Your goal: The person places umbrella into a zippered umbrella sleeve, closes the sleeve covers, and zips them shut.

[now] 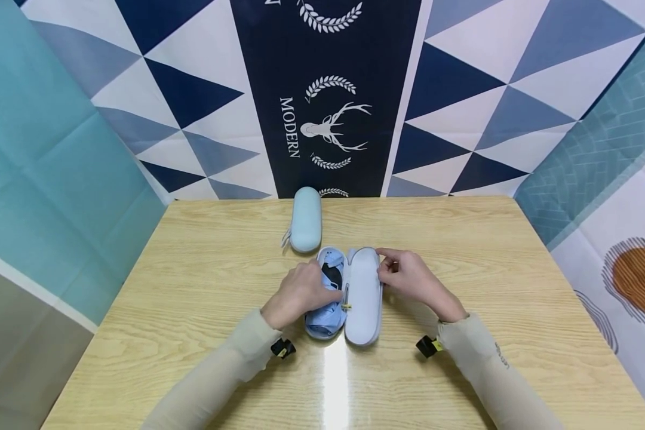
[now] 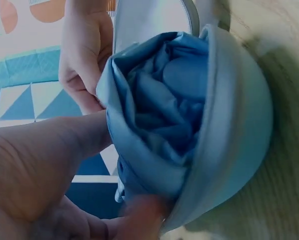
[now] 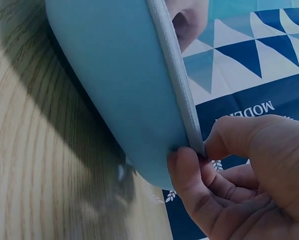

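A light-blue zip case [image 1: 362,298] lies open like a book on the table. A bundle of crumpled blue fabric [image 1: 325,316] with a black part [image 1: 331,275] fills its left half. My left hand [image 1: 303,289] grips the bundle from above, thumb [image 2: 84,131] along one side and a blurred fingertip [image 2: 147,215] by the case rim. My right hand [image 1: 411,275] pinches the edge of the right half near its far end, thumb and forefinger on the rim [image 3: 182,85]. The bundle stands above the rim in the left wrist view.
A second, closed light-blue case [image 1: 306,221] with a strap stands behind, near the table's [image 1: 435,233] far edge. A patterned cloth [image 1: 322,71] hangs at the back, with teal and white sheets at the sides.
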A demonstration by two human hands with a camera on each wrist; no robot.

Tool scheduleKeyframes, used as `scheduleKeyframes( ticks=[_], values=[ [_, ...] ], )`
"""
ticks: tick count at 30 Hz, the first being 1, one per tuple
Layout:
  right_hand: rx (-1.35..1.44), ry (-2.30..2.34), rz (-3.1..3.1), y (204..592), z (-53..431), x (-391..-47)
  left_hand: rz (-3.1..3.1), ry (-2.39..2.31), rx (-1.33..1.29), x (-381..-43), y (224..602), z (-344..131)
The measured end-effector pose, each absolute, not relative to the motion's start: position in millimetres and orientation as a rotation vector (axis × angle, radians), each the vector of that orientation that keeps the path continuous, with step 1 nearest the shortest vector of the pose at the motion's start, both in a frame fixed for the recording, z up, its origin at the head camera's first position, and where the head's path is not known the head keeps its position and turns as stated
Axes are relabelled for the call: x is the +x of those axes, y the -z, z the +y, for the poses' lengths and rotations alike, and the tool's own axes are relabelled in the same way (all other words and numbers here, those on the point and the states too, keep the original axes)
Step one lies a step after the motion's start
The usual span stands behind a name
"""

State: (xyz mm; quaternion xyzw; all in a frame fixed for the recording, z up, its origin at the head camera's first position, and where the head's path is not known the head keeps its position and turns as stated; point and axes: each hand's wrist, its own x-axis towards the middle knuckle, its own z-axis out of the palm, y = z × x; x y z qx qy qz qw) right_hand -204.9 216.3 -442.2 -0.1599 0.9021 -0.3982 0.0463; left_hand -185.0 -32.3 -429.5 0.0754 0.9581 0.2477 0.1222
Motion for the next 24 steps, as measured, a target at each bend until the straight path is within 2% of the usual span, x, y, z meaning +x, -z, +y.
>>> scheduleKeyframes(
  ticks=[5,10,18,24],
  values=[
    [-0.526,1.223,2.770,440,216,-204,2.769,-0.771,0.181,-186,435,-38],
    [-0.557,1.254,2.766,440,216,-203,2.615,-1.011,0.254,-191,445,-49],
    [-0.569,1.536,2.507,444,213,-203,2.438,-1.254,0.305,-200,456,-71],
    [-0.670,1.472,2.516,450,210,-201,2.353,-1.344,0.330,-207,461,-80]
  ],
)
